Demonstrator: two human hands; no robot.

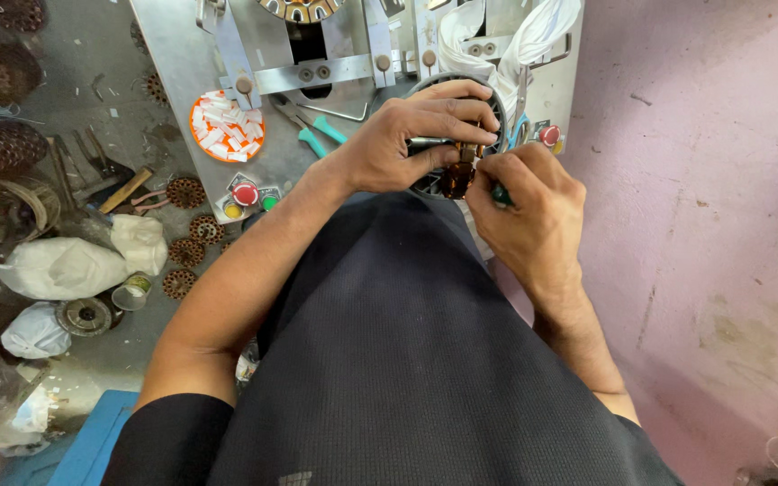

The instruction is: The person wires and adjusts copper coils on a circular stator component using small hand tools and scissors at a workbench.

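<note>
Two hands meet over a small brown copper-wound motor core (457,176), held just in front of a round grey metal ring fixture (497,101) on the grey metal surface (177,63). The left hand (411,135) curls over the core from above, fingers pressed on it; the right hand (533,202) pinches a green-handled tool (501,193) against it (its tip is hidden). Left of them lie green-handled pliers (312,126), an orange round tray of white paper strips (227,126) and white plastic bags (65,267).
</note>
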